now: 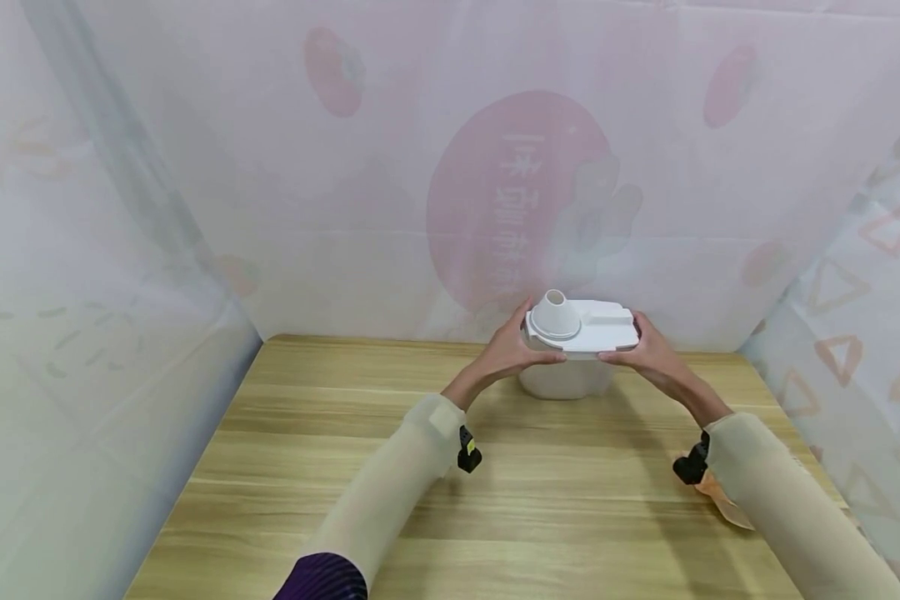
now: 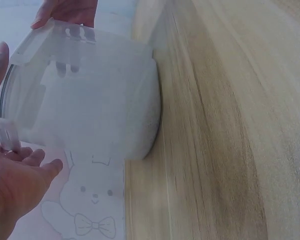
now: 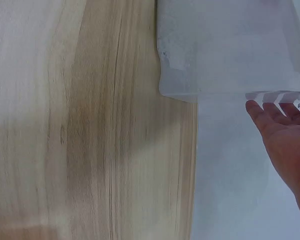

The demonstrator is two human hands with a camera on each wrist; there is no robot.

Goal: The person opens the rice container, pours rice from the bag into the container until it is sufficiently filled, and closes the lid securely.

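Two hands: both sit at the white lid (image 1: 583, 327) of a translucent plastic container (image 1: 566, 379), one on each end.
Left hand (image 1: 512, 350): holds the lid's left end; the head view shows the thumb along the front edge and the fingers behind the rim, lightly curled on it.
Right hand (image 1: 648, 354): holds the lid's right end, thumb at the front edge, fingers wrapped behind the rim.
Left wrist view: the left hand (image 2: 15, 185) shows its palm with fingers (image 2: 45, 167) spread loosely under the lid's edge; the container (image 2: 90, 95) fills the upper left.
Right wrist view: the right hand (image 3: 285, 135) lies with fingers (image 3: 262, 112) nearly straight just beneath a ribbed lid edge; the container (image 3: 225, 45) is above.
Lid: flat and rectangular, with a round raised spout (image 1: 553, 312) at its left end; it lies on top of the container.
Container: stands on the wooden surface (image 1: 345, 467) near its far edge, close to the printed curtain (image 1: 495, 183).
Sleeves: pale, with a dark wrist strap on each arm.
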